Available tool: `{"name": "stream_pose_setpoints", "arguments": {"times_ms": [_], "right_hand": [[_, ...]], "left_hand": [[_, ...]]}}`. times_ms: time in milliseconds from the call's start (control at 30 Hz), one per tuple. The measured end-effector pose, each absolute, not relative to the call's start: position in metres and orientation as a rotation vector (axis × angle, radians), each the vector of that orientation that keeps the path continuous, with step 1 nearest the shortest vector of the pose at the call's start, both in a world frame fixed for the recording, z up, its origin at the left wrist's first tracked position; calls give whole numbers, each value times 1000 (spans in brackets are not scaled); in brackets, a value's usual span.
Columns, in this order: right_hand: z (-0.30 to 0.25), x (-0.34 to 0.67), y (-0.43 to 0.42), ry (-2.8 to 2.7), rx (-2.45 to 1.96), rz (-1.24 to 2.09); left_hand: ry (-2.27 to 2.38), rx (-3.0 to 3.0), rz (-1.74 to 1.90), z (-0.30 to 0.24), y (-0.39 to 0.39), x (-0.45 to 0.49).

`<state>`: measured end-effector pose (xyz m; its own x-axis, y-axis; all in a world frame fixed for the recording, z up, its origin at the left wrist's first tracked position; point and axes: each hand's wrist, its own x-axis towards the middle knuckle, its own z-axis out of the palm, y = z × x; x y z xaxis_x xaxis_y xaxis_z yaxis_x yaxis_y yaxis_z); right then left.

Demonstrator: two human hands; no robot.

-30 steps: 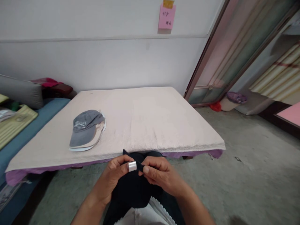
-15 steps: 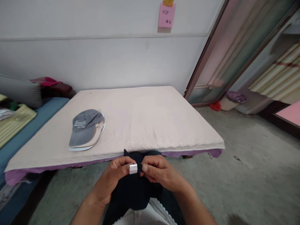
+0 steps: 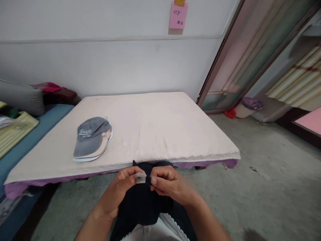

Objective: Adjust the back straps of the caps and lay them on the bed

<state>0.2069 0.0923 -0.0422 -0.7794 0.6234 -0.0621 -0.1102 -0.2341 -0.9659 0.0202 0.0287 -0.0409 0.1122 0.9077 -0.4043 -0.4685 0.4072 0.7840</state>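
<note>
A dark navy cap (image 3: 142, 204) hangs in front of me, below the near edge of the low table (image 3: 175, 134). My left hand (image 3: 117, 192) is closed, pinching the cap's small silver buckle (image 3: 140, 178) between thumb and fingers. My right hand (image 3: 168, 185) is closed too, pinching the dark strap right beside the buckle. The two hands meet at the buckle, fingertips touching. Most of the cap hangs under my hands, over my white top.
A stack of caps lies on the table's left part, a grey cap (image 3: 90, 137) on top of pale ones. Cushions and a blue mat (image 3: 30, 140) sit at left. A pink note (image 3: 178, 15) hangs on the wall. A sliding door (image 3: 240, 60) stands at right.
Both hands and the buckle have risen slightly towards the table edge. The grip on the buckle and strap stays the same. The grey cap has not moved.
</note>
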Motion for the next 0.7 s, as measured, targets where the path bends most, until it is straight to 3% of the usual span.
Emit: {"name": "stream_pose_setpoints", "arguments": {"times_ms": [700], "right_hand": [[-38,198,95,-1292,-582,2240]], "left_hand": [[990,525,1092,-34,30,20]]}}
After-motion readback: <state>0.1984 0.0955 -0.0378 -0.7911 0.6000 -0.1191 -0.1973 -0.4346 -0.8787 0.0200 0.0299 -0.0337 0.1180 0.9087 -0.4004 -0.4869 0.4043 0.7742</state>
